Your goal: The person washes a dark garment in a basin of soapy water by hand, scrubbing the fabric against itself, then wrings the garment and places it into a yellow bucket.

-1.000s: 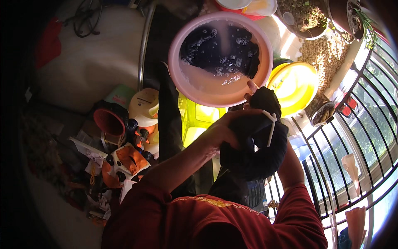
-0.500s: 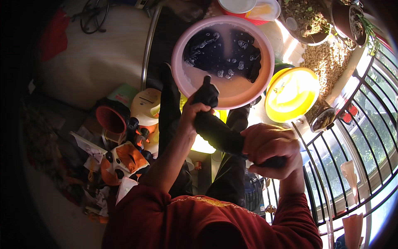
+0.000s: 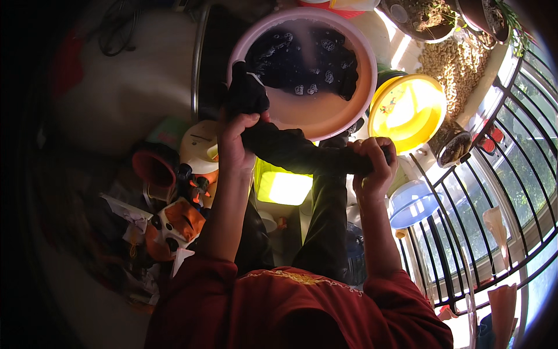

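A dark, twisted piece of cloth (image 3: 296, 150), perhaps a garment, stretches between my two hands just on the near side of a pink basin (image 3: 372, 75). Its bunched left end sticks up past my left hand (image 3: 237, 138), which is wrapped round it at the basin's near left rim. My right hand (image 3: 375, 166) grips the other end in a closed fist, below the basin's right side. Inside the basin, more dark cloth (image 3: 302, 61) lies in cloudy water with patches of foam. Which kind of garment I hold cannot be made out.
A yellow basin (image 3: 433, 119) stands right of the pink one, with a blue basin (image 3: 414, 203) nearer. Plant pots (image 3: 424, 23), spread peanuts (image 3: 456, 64) and a black railing (image 3: 500, 168) line the right. A lime-green stool (image 3: 285, 186) is beneath; jugs and clutter sit left.
My right hand has moved away and left, and my left hand to the left. The held cloth now lies more level. The whole view has shifted slightly.
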Available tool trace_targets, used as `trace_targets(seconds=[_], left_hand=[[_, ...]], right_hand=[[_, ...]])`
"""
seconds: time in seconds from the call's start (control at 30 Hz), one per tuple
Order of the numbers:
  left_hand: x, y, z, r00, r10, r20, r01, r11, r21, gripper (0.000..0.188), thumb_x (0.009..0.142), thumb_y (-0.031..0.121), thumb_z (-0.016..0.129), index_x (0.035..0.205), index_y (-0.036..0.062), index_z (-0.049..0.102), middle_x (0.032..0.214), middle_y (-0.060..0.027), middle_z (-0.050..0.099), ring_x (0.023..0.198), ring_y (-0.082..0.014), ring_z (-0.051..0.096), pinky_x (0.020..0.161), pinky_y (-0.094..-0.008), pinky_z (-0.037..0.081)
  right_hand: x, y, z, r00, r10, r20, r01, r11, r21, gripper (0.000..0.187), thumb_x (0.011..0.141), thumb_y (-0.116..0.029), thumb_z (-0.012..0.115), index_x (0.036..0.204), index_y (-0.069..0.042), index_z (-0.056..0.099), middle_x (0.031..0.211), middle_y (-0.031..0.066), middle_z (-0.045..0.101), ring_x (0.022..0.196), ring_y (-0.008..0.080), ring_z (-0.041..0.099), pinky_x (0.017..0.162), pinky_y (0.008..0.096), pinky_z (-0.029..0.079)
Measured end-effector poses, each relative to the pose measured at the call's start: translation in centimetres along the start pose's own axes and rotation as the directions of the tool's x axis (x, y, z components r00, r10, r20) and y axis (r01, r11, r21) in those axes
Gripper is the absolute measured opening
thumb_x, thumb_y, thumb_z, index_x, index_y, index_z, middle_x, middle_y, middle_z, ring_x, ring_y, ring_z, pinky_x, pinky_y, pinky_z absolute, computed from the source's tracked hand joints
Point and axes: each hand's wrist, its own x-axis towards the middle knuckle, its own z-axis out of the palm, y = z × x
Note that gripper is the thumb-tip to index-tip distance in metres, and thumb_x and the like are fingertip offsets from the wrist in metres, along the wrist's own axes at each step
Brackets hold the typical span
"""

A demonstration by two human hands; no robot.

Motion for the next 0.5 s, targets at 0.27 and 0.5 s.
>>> trace_targets(seconds=[0.27, 0.5], left_hand=[[-6.5, 1.8, 4.8, 0.721, 0.125, 0.681, -0.567, 0.672, 0.477, 0.049, 0.052, 0.007, 0.072, 0.100, 0.0042, 0.062, 0.092, -0.0101, 0.067, 0.082, -0.0225, 0.067, 0.077, -0.0311, 0.051], [-7.8, -2.3, 7.1, 0.231, -0.043, 0.972, -0.871, 0.436, 0.226, 0.036, 0.053, 0.010, 0.071, 0.088, 0.0088, 0.063, 0.078, -0.0049, 0.062, 0.073, -0.0233, 0.063, 0.066, -0.0355, 0.052]], right_hand=[[5.9, 2.5, 0.6, 0.994, 0.101, 0.052, -0.102, 0.994, 0.032, 0.011, 0.081, -0.005, 0.061, 0.085, -0.002, 0.051, 0.065, 0.0103, 0.053, 0.060, 0.0212, 0.055, 0.063, 0.0375, 0.053], [7.5, 1.2, 4.3, 0.984, 0.138, 0.111, -0.137, 0.990, -0.020, 0.010, 0.082, -0.007, 0.060, 0.084, -0.001, 0.052, 0.065, 0.0110, 0.057, 0.056, 0.0214, 0.058, 0.059, 0.0337, 0.052]])
